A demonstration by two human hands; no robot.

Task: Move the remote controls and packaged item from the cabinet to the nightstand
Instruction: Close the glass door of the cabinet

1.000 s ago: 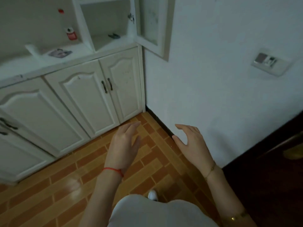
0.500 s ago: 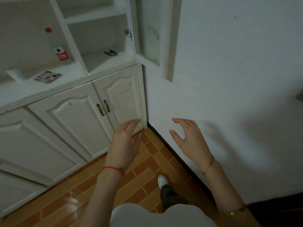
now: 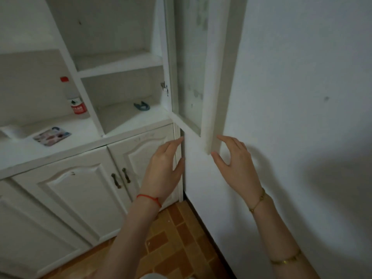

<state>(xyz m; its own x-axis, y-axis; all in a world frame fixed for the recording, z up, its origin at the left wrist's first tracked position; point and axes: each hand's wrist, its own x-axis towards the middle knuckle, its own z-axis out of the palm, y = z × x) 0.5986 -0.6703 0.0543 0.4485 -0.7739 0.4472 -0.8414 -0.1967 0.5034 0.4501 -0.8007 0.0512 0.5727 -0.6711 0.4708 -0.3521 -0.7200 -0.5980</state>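
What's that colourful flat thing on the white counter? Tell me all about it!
The packet is a thin, flat, roughly square pack with rounded corners and a blurry print in pink, blue and white, too blurred to read. It looks glossy, like plastic. It lies flat on the white counter, turned at a slant, left of the open shelves. Nothing touches it but the counter; both hands are away from it.

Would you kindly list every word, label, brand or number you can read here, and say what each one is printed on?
None can be read.
Bottle: the red label carries white characters, too blurred to read.
Flat packaged item on the cabinet counter: colourful print, with no letters that can be made out.
Cabinet doors, wall: no text visible.
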